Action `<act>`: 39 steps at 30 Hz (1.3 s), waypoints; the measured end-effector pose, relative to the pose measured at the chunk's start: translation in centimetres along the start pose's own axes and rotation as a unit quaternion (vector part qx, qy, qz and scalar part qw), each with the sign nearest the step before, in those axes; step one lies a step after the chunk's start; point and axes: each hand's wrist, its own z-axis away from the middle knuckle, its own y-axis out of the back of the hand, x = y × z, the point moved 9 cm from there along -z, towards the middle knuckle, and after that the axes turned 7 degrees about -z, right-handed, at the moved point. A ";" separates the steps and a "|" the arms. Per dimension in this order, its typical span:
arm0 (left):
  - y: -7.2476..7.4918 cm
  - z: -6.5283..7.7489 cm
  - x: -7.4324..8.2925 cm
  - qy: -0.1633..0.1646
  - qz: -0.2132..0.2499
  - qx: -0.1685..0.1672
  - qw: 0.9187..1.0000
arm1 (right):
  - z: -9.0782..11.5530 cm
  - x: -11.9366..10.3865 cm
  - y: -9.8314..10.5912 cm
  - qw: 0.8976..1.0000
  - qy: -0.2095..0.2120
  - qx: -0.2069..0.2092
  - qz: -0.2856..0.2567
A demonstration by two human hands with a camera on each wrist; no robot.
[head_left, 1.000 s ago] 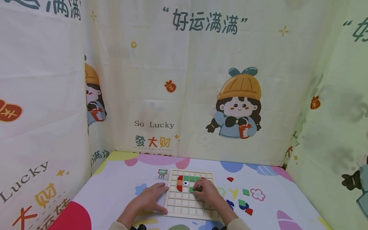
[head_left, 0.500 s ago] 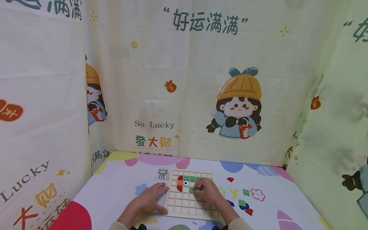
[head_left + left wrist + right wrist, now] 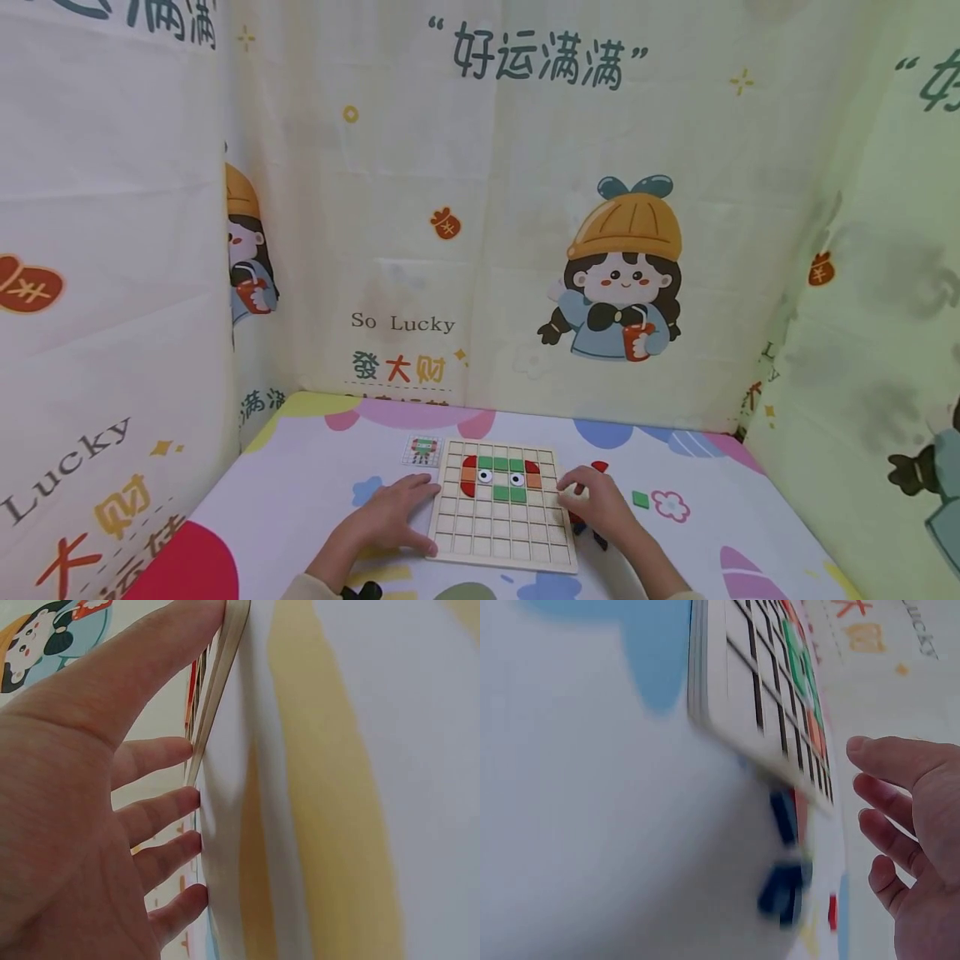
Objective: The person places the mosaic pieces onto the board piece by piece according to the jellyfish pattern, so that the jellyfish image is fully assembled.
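Note:
A wooden grid board (image 3: 487, 550) lies on the table. Set in its upper cells are green square tiles (image 3: 501, 494), red curved tiles (image 3: 531, 467), orange squares (image 3: 533, 481) and two eye tiles (image 3: 517, 480). My left hand (image 3: 393, 515) rests at the board's left edge, fingers extended; in the left wrist view the thumb (image 3: 150, 656) and fingertips meet the board's side (image 3: 225, 667). My right hand (image 3: 600, 504) hovers just past the board's right edge, fingers loosely bent. Nothing shows between its fingers in the right wrist view, where dark blue pieces (image 3: 784, 892) lie below.
A small picture card (image 3: 422, 451) lies beyond the left hand, by the board's upper left corner. To the right are a loose green square (image 3: 640, 500) and a red piece (image 3: 599, 466), with other pieces partly hidden under the right hand. Printed cloth walls (image 3: 510, 250) surround the table.
My right hand has left the board's tiles and moved right, toward the loose pieces. The right eye, orange and lower green tiles now show uncovered. My left hand stays in place.

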 end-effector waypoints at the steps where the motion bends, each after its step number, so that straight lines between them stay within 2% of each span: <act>1: 0.0 0.0 0.0 -0.001 0.001 0.000 1.000 | 0.4 0.8 0.8 1.000 -0.013 0.010 0.006; 4: 0.0 -0.1 0.1 -0.002 0.000 0.001 1.000 | 1.5 3.1 2.9 0.998 -0.054 0.027 0.021; 7: 0.1 -0.1 0.1 -0.003 -0.004 0.004 1.000 | 2.5 5.1 4.5 0.995 -0.088 0.023 0.035; 11: 0.1 0.0 0.0 -0.003 -0.004 0.006 1.000 | 3.6 7.2 5.6 0.992 -0.119 0.002 0.039; 15: 0.2 0.2 0.1 -0.004 0.003 0.005 1.000 | 4.3 8.3 6.3 0.991 -0.132 -0.002 0.039; 20: 0.4 0.3 0.1 -0.003 0.008 0.003 1.000 | 4.6 8.7 6.7 0.991 -0.127 0.004 0.038; 39: 0.0 0.1 0.0 0.004 0.006 0.001 1.000 | 3.9 9.2 5.7 0.991 -0.126 -0.004 0.043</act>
